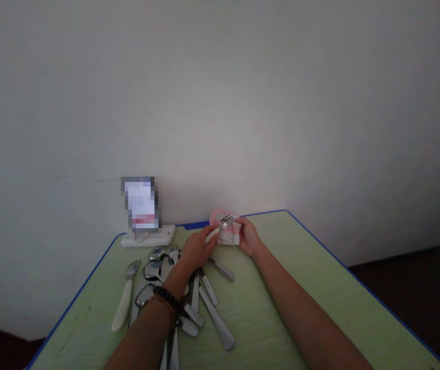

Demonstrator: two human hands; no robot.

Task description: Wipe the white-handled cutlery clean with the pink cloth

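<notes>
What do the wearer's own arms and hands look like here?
Both the left grip and right grip are ungloved. The sleeveless left forearm wears a dark round-beaded bracelet and a thin reddish-brown band. The right forearm shows no sleeve or jewellery.

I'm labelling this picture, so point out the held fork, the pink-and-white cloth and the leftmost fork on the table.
Held fork (pixel 222 225): head view, metal near its handle.
Pink-and-white cloth (pixel 229 237): head view, lower part.
Leftmost fork (pixel 124 302): head view, pale handle.
</notes>
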